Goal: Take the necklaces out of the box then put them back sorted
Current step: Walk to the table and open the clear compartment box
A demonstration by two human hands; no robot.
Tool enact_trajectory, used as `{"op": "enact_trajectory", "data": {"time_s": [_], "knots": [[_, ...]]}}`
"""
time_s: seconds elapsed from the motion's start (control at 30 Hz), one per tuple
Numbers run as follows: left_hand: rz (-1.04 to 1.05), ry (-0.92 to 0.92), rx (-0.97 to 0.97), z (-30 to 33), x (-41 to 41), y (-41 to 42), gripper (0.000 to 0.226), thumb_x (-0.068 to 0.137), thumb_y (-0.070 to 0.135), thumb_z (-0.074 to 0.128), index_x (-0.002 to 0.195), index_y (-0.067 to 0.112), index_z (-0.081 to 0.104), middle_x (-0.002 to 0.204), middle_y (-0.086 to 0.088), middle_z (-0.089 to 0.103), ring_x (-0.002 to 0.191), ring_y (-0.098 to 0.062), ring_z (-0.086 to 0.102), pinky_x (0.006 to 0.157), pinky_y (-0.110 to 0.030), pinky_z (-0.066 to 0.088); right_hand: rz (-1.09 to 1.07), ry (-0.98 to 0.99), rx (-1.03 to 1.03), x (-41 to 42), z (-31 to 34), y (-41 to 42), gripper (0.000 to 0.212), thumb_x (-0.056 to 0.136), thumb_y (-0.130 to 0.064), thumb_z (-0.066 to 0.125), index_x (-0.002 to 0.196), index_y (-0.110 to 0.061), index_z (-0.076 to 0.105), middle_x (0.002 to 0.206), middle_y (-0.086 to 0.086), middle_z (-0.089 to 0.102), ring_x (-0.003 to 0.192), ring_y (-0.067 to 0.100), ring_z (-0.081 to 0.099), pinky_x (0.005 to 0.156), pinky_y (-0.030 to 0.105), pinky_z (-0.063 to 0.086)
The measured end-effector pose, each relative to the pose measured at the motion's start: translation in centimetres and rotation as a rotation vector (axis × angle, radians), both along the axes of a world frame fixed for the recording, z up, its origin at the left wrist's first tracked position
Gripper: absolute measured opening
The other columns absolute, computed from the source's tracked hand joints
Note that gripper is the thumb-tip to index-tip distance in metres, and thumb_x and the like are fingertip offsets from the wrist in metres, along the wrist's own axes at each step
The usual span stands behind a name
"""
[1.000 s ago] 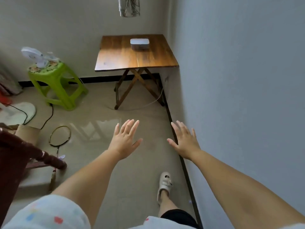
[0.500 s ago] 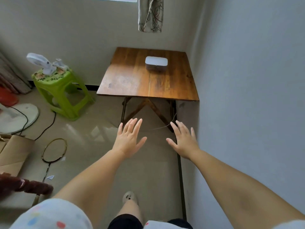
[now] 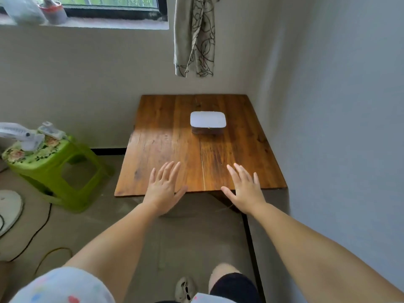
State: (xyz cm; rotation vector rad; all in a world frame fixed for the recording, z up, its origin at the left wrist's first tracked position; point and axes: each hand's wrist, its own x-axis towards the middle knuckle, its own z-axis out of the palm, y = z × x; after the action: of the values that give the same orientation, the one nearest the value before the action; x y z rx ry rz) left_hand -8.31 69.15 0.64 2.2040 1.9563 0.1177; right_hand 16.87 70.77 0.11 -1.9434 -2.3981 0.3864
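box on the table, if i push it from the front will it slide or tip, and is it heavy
The box is low and wide with a flat base on the table, so it will probably slide, not tip or roll. The wood looks smooth, so little drag is likely. It looks small and rigid, with the lid shut, so it is likely light, though its contents are hidden.

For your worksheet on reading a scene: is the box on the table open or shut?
Shut. The box on the wooden table has its pale lid lying flat on the dark base, with no gap showing and no contents visible.

bare table [image 3: 166, 136] before closed box [image 3: 207, 122]; wall [image 3: 328, 127] hard right
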Motion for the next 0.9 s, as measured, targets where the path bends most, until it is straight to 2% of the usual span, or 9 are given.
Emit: {"op": "enact_trajectory", "data": {"time_s": [0.17, 0.43, 0.57, 0.73, 0.9], "knots": [[-0.061, 0.034, -0.028, -1.1, -0.2, 8.0, 0.069, 0.092, 0.058, 0.02, 0.145, 0.025, -0.009, 0.157, 0.0, -0.002, 0.143, -0.016, -0.009, 0.113, -0.042, -0.011, -0.046, -0.034, -0.038, -0.1, -1.0, 8.0, 0.069, 0.093, -0.059, 0.028, 0.15, -0.029, 0.003, 0.161, 0.0, 0.003, 0.148, 0.021, 0.003, 0.119, 0.052, 0.002], [0.036, -0.005, -0.064, -3.0, -0.2, 20.9, 0.069, 0.091, 0.058, 0.024, 0.145, 0.026, -0.004, 0.157, -0.001, 0.004, 0.144, -0.018, -0.003, 0.117, -0.043, -0.003, 0.002, -0.056, -0.066, 0.0, -2.5, 21.8, 0.069, 0.092, -0.06, 0.028, 0.15, -0.03, 0.003, 0.161, -0.001, 0.001, 0.148, 0.021, -0.001, 0.117, 0.049, -0.002], [0.107, -0.139, -0.077, -3.2, 0.6, 26.5, 0.068, 0.091, 0.055, 0.031, 0.146, 0.026, 0.002, 0.157, -0.002, 0.008, 0.144, -0.02, 0.004, 0.117, -0.038, 0.005, 0.052, -0.079, -0.096, 0.1, -2.7, 28.5, 0.07, 0.092, -0.059, 0.029, 0.15, -0.029, 0.003, 0.161, 0.0, 0.001, 0.148, 0.022, 0.0, 0.117, 0.048, -0.003], [0.245, -0.309, -0.173, -5.6, 0.7, 31.4, 0.068, 0.09, 0.054, 0.038, 0.145, 0.028, 0.008, 0.156, 0.0, 0.014, 0.142, -0.02, 0.015, 0.114, -0.039, 0.021, 0.141, -0.134, -0.146, -1.7, -4.6, 34.4, 0.073, 0.093, -0.051, 0.041, 0.15, -0.027, 0.003, 0.161, 0.002, 0.0, 0.148, 0.025, 0.001, 0.117, 0.049, -0.001], [0.452, -0.587, -0.292, -9.0, 1.7, 35.5, 0.06, 0.093, 0.05, 0.033, 0.145, 0.029, 0.01, 0.156, 0.004, 0.013, 0.142, -0.018, 0.017, 0.111, -0.039, 0.023, 0.228, -0.175, -0.168, -3.9, -9.0, 38.0, 0.076, 0.092, -0.048, 0.048, 0.15, -0.028, 0.004, 0.161, 0.002, -0.003, 0.148, 0.024, -0.005, 0.11, 0.046, -0.013]]}}
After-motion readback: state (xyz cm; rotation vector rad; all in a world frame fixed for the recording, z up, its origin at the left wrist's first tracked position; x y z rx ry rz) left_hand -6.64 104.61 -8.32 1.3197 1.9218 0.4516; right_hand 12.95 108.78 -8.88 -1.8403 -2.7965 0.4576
